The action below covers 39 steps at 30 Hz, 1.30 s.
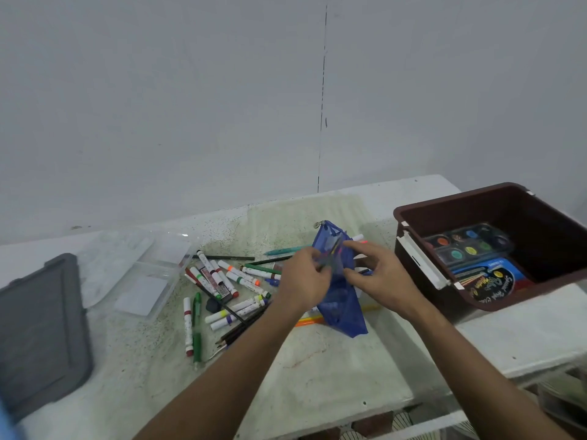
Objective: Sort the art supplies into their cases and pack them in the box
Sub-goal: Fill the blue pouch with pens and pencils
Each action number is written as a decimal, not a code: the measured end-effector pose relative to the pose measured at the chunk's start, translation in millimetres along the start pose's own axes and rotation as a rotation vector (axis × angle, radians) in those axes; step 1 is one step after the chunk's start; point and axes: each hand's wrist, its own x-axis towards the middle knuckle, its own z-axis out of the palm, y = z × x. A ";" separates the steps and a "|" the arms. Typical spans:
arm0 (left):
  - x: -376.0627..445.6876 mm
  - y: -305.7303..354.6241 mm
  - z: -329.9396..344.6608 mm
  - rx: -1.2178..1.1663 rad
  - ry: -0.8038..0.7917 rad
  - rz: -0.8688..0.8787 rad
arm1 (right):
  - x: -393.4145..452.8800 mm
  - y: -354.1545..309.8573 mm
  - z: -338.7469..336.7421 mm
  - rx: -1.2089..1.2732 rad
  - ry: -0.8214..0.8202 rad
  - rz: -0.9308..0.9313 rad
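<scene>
A: Could any writing be read?

B: Only cursive lettering on a dark oval label on the blue pack [486,281] lying in the brown box [413,249]; the words were too blurred to be made out. A watercolour palette [470,246] with round pans under a clear cover was seen beside it in the box.

A: And the pouch?

B: A blue mesh pouch [341,309] with a metal zip pull at its far end was held up over the middle of the counter [317,376]. Its left edge was pinched by the left hand [306,281], fingers curled. The right hand [381,274] was held at its right edge, with a thin item pinched at the pouch mouth; which item could not be told.

A: What was left loose?

B: White-barrelled markers [222,281] with coloured caps, dark pencils [241,328] and a green pen [197,325] were scattered left of the pouch. A teal pen [286,250] lay farther back.

A: The surroundings?

B: A pale, speckled, stained counter was set against a plain grey wall [190,106]. A clear plastic case [149,274] lay open on the left, with a grey lid [38,328] at the near left edge.
</scene>
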 end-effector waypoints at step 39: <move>79.0 -55.6 -58.4 0.413 -0.016 0.223 | -34.7 -1.6 -27.9 -0.346 0.096 0.123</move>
